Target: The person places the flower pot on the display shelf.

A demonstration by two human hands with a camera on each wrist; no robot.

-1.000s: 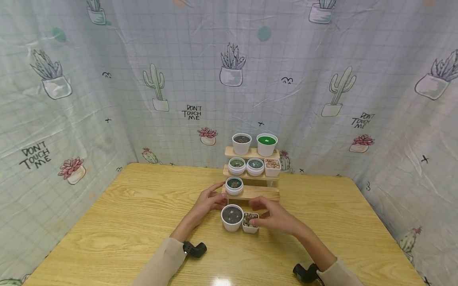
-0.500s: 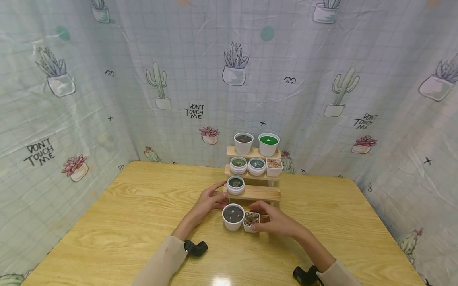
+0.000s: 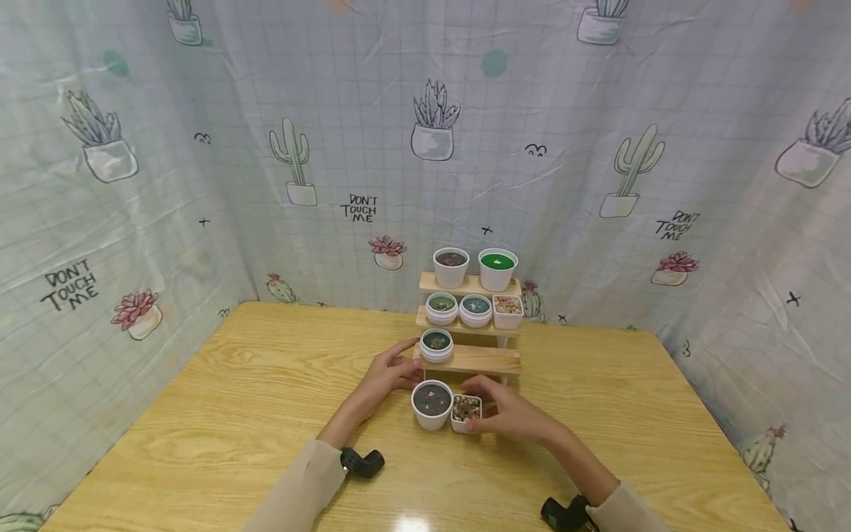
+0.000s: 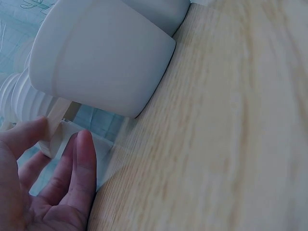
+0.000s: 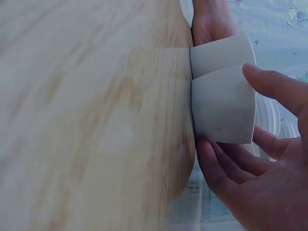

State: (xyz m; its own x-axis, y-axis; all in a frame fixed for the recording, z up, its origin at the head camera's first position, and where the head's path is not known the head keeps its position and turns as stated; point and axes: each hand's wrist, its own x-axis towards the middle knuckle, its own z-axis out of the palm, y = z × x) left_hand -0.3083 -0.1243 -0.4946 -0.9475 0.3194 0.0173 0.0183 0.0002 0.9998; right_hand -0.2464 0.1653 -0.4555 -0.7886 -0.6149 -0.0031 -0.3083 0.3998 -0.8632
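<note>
A three-step wooden stand [image 3: 484, 360] bears small white pots. My left hand [image 3: 388, 375] holds the left end of its lowest step; in the left wrist view the thumb lies on the board [image 4: 58, 111] and the other fingers are beside and below it. On the table before the stand, my right hand [image 3: 515, 411] grips a small square white pot [image 3: 467, 410] filled with pebbles. Its thumb presses the near rim, and its fingertips touch the far side low down in the right wrist view. A larger round white pot [image 3: 431, 403] with grey filling stands right beside it.
On the lowest step sits a ribbed round pot [image 3: 436, 346]. The middle step bears two more round pots and a square pot [image 3: 508, 313]. Up top stand a grey-filled pot [image 3: 450, 269] and a green-filled pot [image 3: 497, 270]. A printed curtain [image 3: 332, 148] hangs behind the table.
My right hand has come in from above and to the right of the square pot and now grips it. The pots stay where they were, and my left hand keeps its place on the stand.
</note>
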